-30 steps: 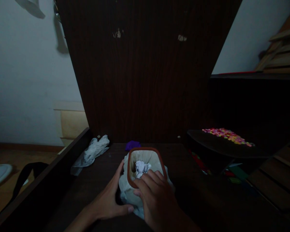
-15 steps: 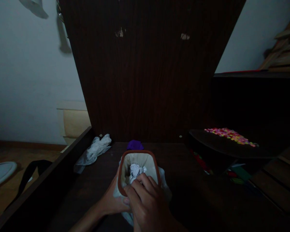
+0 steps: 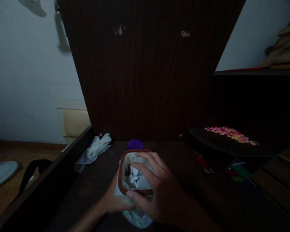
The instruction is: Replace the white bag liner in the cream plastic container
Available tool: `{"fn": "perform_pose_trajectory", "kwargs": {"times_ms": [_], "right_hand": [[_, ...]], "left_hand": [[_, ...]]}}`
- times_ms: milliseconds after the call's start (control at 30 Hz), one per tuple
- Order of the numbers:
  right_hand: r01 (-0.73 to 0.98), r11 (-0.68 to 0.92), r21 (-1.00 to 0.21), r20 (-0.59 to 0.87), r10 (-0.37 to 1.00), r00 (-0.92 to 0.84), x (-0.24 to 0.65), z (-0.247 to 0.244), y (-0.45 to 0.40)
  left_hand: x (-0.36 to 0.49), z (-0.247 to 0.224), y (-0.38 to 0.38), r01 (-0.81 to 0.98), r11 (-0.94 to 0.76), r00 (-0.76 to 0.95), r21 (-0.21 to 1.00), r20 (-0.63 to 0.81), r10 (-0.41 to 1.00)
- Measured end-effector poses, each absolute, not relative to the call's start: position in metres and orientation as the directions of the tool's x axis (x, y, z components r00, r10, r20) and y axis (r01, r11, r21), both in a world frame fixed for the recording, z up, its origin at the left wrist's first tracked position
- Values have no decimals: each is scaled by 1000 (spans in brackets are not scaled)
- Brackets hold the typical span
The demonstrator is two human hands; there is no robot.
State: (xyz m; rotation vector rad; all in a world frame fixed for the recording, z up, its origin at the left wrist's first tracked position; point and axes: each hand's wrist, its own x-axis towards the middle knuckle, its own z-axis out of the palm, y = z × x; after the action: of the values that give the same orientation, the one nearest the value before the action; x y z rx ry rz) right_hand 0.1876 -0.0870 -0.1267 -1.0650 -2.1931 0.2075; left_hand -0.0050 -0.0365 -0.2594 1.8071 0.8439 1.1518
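Observation:
In the head view, a small waste bin with a brown rim [image 3: 120,172] stands on the dark surface. A pale plastic liner bag [image 3: 137,219] is folded over its outside, and crumpled white paper [image 3: 134,176] lies inside. My left hand [image 3: 113,197] wraps the bin's left side from below the rim, partly hidden by the bag. Over the right part of the bin's mouth lies my right hand [image 3: 160,182], fingers spread and stretched toward the far rim. Its thumb is at the front rim, and I see nothing in its grasp.
A crumpled clear plastic bag [image 3: 96,148] lies to the left. Behind the bin is a purple item [image 3: 134,144]. A dark upright panel [image 3: 145,80] rises at the back. Small colourful pieces [image 3: 229,133] cover part of a corner shelf [image 3: 207,140] on the right.
My right hand has come up out of the bin's mouth and moved right, its curled fingers spreading out. More of the paper shows. My left hand keeps its hold on the bin.

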Motion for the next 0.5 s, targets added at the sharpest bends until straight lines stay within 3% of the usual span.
{"fn": "perform_pose_trajectory", "kwargs": {"times_ms": [233,500], "right_hand": [[659,533,-531,222,838,-499,224,-117,-52],[630,493,-599,50,809,-586,232,-134,-36]], "left_hand": [[-9,-271,-37,129,-420,355,898,353,865],[-9,-273,-36,87,-430,344,899,378,860]]}}
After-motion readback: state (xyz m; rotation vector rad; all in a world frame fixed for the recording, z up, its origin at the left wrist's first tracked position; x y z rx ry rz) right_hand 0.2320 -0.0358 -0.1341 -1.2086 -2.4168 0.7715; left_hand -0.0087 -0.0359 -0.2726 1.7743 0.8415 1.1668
